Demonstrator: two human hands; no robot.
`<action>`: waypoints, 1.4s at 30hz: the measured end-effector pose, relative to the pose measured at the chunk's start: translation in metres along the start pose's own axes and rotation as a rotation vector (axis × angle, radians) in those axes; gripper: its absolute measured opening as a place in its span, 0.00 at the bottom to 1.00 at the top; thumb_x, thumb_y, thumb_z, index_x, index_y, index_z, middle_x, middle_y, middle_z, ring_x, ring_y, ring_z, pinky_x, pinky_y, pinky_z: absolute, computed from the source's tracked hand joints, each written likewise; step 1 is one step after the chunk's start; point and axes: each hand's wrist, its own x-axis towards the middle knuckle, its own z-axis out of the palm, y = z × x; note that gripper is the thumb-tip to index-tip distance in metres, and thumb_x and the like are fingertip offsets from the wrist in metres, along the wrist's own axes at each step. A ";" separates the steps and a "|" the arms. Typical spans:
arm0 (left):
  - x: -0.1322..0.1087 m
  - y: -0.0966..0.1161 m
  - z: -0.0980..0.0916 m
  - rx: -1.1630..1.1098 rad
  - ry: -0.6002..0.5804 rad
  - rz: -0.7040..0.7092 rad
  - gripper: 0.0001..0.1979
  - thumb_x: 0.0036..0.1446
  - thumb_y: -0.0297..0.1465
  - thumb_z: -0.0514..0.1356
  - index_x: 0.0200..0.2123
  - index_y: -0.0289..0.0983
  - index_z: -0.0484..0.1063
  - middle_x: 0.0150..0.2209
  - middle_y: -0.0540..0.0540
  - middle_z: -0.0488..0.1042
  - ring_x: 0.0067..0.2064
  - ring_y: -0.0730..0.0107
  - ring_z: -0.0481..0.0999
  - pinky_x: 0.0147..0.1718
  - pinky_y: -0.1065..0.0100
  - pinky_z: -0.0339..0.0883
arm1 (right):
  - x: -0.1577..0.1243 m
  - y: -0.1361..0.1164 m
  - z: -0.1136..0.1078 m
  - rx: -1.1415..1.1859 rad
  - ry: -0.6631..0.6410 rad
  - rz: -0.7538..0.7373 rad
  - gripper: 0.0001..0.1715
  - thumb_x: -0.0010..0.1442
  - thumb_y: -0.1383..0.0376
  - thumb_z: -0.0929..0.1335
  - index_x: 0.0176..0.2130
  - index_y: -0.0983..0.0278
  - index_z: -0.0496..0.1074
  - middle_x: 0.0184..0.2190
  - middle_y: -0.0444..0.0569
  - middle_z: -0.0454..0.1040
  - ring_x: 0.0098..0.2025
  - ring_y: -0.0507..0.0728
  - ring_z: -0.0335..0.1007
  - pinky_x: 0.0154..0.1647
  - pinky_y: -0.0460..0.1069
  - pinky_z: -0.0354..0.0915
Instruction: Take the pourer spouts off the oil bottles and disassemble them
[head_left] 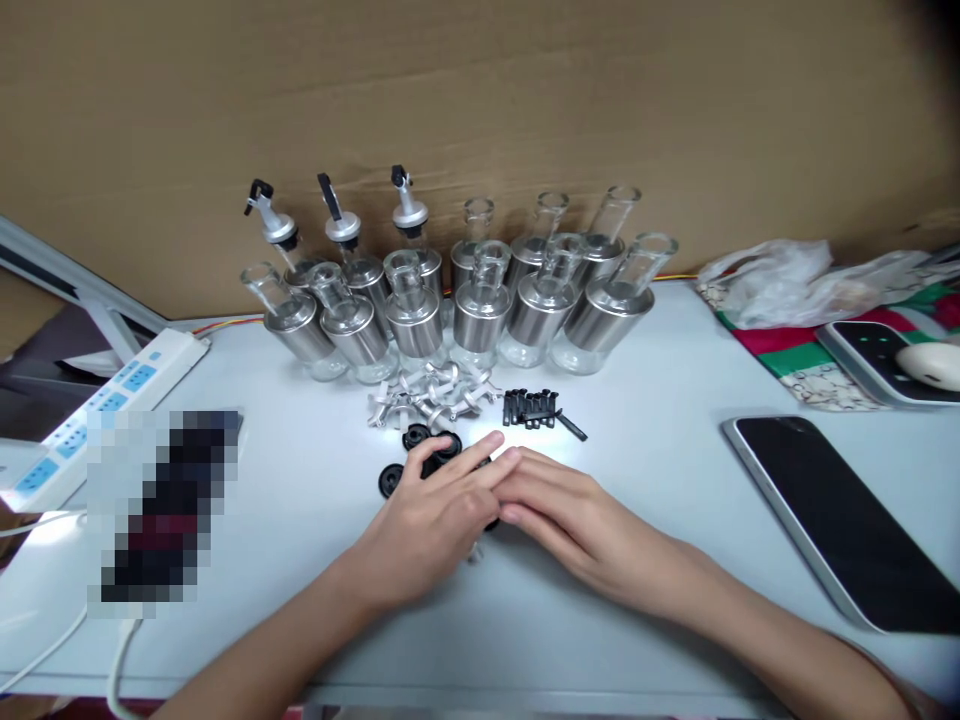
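At the left edge of the frame a white power strip [112, 400] lies on the table [660, 420]. Near the centre, the black discs [390, 481] sit in a cluster. One lies clear, just left of the left hand [431, 520], and the others are touching or under its fingers [480, 455], which rest flat and close together on top. The right hand [574, 520] lies beside it, fingers together, tips meeting the left hand's. I cannot tell whether it pinches anything. A dark phone [847, 520] lies at lower right.
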 end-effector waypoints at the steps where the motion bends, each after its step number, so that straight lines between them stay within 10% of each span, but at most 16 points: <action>1: 0.000 -0.001 0.002 0.016 -0.006 0.008 0.08 0.67 0.24 0.46 0.39 0.37 0.63 0.52 0.40 0.73 0.61 0.66 0.64 0.56 0.60 0.49 | 0.000 0.000 0.000 -0.004 0.011 -0.001 0.12 0.67 0.68 0.59 0.42 0.64 0.69 0.40 0.51 0.74 0.44 0.55 0.68 0.46 0.51 0.66; 11: -0.003 -0.003 0.002 0.020 -0.011 -0.087 0.11 0.62 0.19 0.46 0.38 0.37 0.64 0.47 0.45 0.76 0.55 0.65 0.70 0.53 0.60 0.49 | -0.005 -0.002 0.005 -0.219 0.043 -0.029 0.19 0.60 0.52 0.66 0.32 0.66 0.68 0.25 0.46 0.71 0.26 0.53 0.65 0.26 0.48 0.62; 20: -0.002 -0.005 -0.004 -0.088 0.063 -0.194 0.12 0.59 0.18 0.47 0.39 0.38 0.64 0.39 0.47 0.76 0.45 0.68 0.72 0.51 0.59 0.50 | -0.008 -0.003 0.020 -0.244 -0.090 -0.186 0.15 0.65 0.65 0.60 0.31 0.64 0.71 0.23 0.44 0.69 0.23 0.51 0.62 0.22 0.46 0.56; 29: -0.002 -0.004 -0.006 -0.105 0.069 -0.169 0.15 0.66 0.41 0.49 0.43 0.35 0.63 0.40 0.43 0.74 0.46 0.62 0.70 0.49 0.59 0.52 | -0.007 -0.006 0.002 -0.172 0.317 -0.151 0.09 0.60 0.70 0.66 0.27 0.63 0.65 0.19 0.41 0.67 0.20 0.49 0.60 0.22 0.45 0.56; 42: -0.001 -0.003 -0.005 -0.007 0.028 -0.209 0.08 0.67 0.30 0.48 0.38 0.35 0.65 0.35 0.47 0.74 0.40 0.67 0.71 0.44 0.61 0.49 | -0.005 -0.002 -0.013 -0.159 0.401 -0.016 0.06 0.59 0.70 0.66 0.33 0.61 0.63 0.25 0.44 0.68 0.26 0.51 0.63 0.25 0.46 0.61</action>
